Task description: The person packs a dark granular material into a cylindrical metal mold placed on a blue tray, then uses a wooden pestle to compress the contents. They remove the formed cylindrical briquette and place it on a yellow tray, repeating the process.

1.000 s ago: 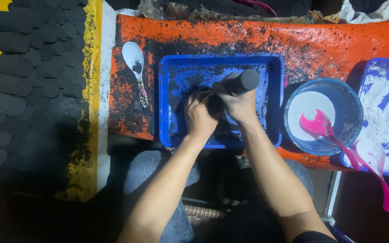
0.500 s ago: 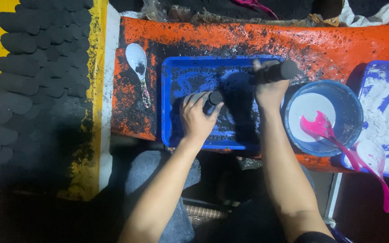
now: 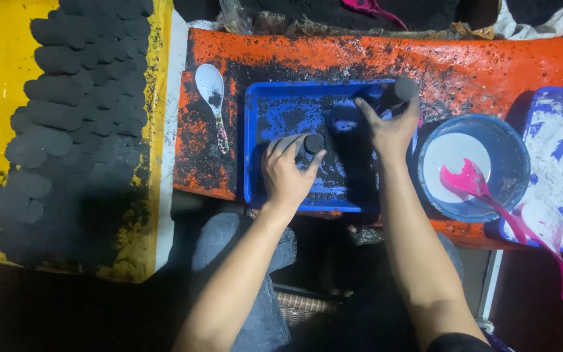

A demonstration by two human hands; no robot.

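My left hand (image 3: 288,171) grips a short black cylinder (image 3: 313,143) over the near left part of the blue tray (image 3: 280,107). My right hand (image 3: 389,127) holds a longer dark cylinder (image 3: 400,91) at the tray's far right corner, its round end up. The tray is smeared with black powder. It rests on an orange sheet (image 3: 477,62) that is also dusted black.
Rows of black pressed briquettes (image 3: 66,104) lie on a yellow board at left. A white spoon (image 3: 211,88) lies left of the tray. A blue bowl of white powder (image 3: 474,166) with a pink spoon (image 3: 483,189) stands right, beside another blue tray (image 3: 562,143) of white powder.
My hands, joined on one tool at the tray's middle, have pulled apart. The right hand carried the long cylinder to the far right corner; the left kept the short piece.
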